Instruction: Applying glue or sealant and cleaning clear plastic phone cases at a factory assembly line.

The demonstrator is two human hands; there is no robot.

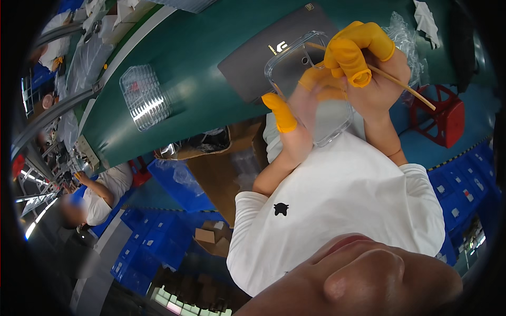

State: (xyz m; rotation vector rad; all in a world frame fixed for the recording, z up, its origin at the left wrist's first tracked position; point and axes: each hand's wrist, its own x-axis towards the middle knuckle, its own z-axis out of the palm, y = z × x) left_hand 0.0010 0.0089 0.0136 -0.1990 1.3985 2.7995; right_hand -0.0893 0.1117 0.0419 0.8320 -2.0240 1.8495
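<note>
A clear phone case (311, 102) is held tilted above the front of the green bench, in my left hand (296, 138). The thumb, in a yellow finger cot, lies along the case's left edge, while other yellow-tipped fingers show through the clear back. My right hand (377, 71), also in yellow finger cots, is closed around a thin wooden stick (403, 87) at the upper right of the case. One end of the stick reaches the case's upper part; whether it touches is unclear. Under the case lies a flat dark grey mat (245, 66).
Nested clear cases (145, 97) lie on the green bench (195, 100) to the left. Crumpled clear plastic (406, 47) is at the right. Below the bench edge are a cardboard box (213, 181), blue bins (168, 231) and a red stool (445, 118). A co-worker (103, 197) sits far left.
</note>
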